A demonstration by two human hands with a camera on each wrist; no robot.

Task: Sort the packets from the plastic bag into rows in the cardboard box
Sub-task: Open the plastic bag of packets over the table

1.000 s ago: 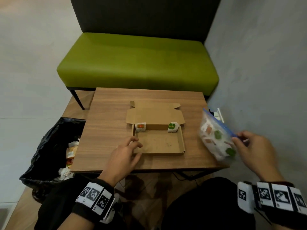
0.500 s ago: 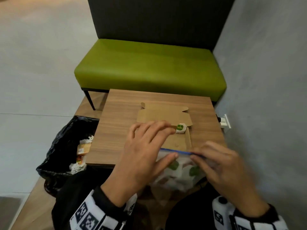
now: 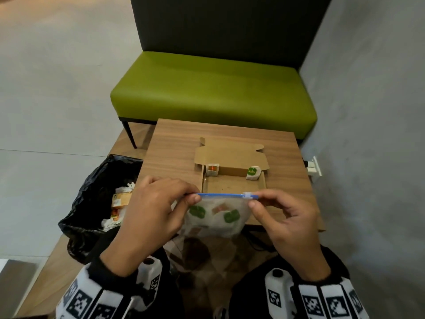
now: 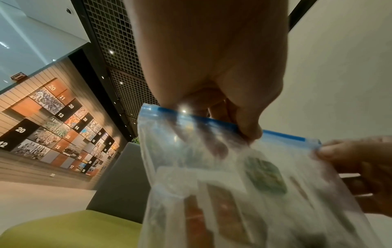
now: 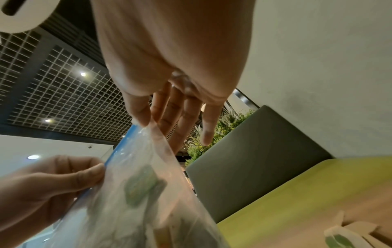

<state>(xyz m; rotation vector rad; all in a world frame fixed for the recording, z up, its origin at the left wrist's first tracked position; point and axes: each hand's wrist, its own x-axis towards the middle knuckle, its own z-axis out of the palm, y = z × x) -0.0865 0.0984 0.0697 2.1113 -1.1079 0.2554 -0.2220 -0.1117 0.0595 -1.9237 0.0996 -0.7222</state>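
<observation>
A clear plastic bag with a blue zip strip and a white slider hangs over the table's near edge, with several green and brown packets inside. My left hand pinches the strip's left end. My right hand pinches the right end at the slider. The left wrist view shows my left hand pinching the bag; in the right wrist view my right hand pinches its bag too. Behind lies the open cardboard box, an orange packet in its far left corner and a green packet in its far right corner.
The box sits on a small wooden table with its lid folded flat behind. A black bin bag with rubbish stands at the table's left. A green bench is beyond, and a grey wall with a socket is at the right.
My right hand has brought the bag from the table's right side to in front of the box. My left hand has left the box's front edge and taken hold of the zip strip.
</observation>
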